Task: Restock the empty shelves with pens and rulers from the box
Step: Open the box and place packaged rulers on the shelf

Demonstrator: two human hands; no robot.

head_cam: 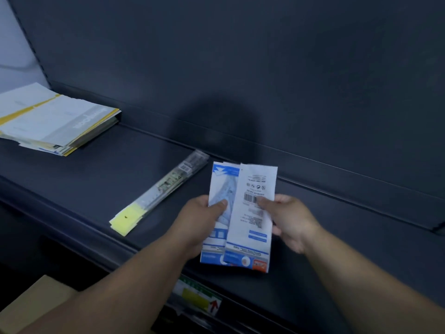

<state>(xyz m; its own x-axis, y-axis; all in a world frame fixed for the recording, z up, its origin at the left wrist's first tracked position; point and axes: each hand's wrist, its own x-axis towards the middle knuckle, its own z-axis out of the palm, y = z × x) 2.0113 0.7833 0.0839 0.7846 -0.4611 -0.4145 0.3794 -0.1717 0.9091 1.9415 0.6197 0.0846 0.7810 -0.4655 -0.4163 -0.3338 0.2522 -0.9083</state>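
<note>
I hold two flat white-and-blue packets above the dark shelf. My left hand grips the left packet, which shows its printed blue front. My right hand grips the right packet, which shows its back with a barcode and overlaps the left one. Left of my hands, a long clear packaged ruler with a yellow header card lies diagonally on the shelf.
A stack of white and yellow paper pads lies at the shelf's far left. A price label strip runs along the shelf's front edge. A brown cardboard box shows at the bottom left, below the shelf.
</note>
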